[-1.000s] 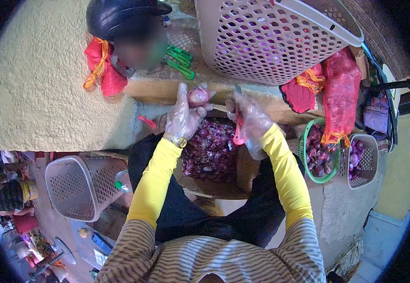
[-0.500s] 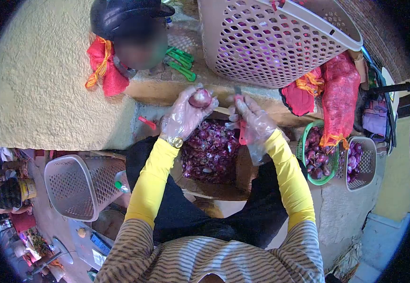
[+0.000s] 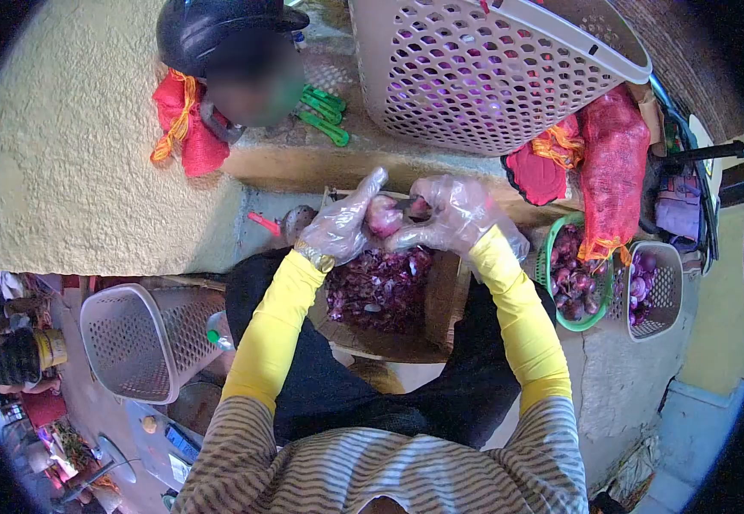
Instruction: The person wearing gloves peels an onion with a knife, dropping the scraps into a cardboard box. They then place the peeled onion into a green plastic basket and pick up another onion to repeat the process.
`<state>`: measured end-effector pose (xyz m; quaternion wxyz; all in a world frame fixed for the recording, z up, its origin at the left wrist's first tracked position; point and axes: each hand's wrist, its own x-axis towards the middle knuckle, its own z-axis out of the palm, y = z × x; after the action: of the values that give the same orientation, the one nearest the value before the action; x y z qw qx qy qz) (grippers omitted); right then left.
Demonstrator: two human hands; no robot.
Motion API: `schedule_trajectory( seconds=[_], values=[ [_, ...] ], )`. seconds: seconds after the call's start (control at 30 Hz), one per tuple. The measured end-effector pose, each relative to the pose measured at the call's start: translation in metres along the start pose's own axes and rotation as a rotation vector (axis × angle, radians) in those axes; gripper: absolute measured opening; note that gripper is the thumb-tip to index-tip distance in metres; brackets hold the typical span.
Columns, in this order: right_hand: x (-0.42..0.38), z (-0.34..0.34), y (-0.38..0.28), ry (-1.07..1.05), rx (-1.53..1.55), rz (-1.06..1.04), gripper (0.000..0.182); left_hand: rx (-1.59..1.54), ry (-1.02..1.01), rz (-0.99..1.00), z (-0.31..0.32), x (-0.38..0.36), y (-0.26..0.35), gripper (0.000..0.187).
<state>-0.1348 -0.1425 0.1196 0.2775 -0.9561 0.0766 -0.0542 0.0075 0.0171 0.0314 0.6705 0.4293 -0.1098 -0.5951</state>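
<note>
In a clear plastic glove, my left hand (image 3: 342, 221) holds a red onion (image 3: 385, 216) against its fingers, the thumb side pointing up. My right hand (image 3: 456, 214), gloved too, is closed around a small knife (image 3: 411, 206); its dark blade lies against the onion and the handle is hidden in the palm. Fingers of the right hand also touch the onion's lower side. Below both hands, a box holds a heap of purple onion skins (image 3: 378, 291) between my knees.
A big perforated basket (image 3: 466, 77) of onions stands on the ledge. Red mesh sacks (image 3: 613, 171), a green basket (image 3: 596, 321) and a small crate (image 3: 667, 291) of onions are at right. At left are another basket (image 3: 128, 343), a helmet (image 3: 209, 38) and green-handled tools (image 3: 325, 116).
My hands have come together and lower over the box. The knife blade, held upright and apart before, now meets the onion.
</note>
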Motion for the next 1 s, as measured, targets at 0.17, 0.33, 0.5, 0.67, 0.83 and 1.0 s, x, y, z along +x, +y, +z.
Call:
schedule_trajectory(
  seconds=[0.17,0.33,0.5,0.67,0.83,1.0],
  values=[
    [0.001,0.003,0.000,-0.073,-0.137,-0.048,0.066,-0.171,0.016,-0.167,0.024,-0.007,0.009,0.046],
    [0.001,0.005,0.001,-0.042,-0.133,-0.073,0.066,-0.151,0.115,-0.117,0.026,-0.004,0.005,0.058],
    [0.004,0.014,0.007,-0.069,-0.180,-0.065,0.063,-0.100,0.076,-0.126,0.019,-0.002,0.002,0.059],
    [0.005,0.020,0.008,-0.103,-0.143,-0.048,0.057,-0.031,0.118,-0.092,0.025,-0.007,0.007,0.058],
    [0.006,0.029,0.013,-0.114,-0.211,-0.034,0.063,-0.042,0.127,-0.025,0.026,-0.008,0.007,0.053],
    [0.006,0.028,0.009,-0.216,-0.349,-0.002,0.059,-0.132,0.083,-0.065,0.001,0.006,-0.007,0.050]
  ],
)
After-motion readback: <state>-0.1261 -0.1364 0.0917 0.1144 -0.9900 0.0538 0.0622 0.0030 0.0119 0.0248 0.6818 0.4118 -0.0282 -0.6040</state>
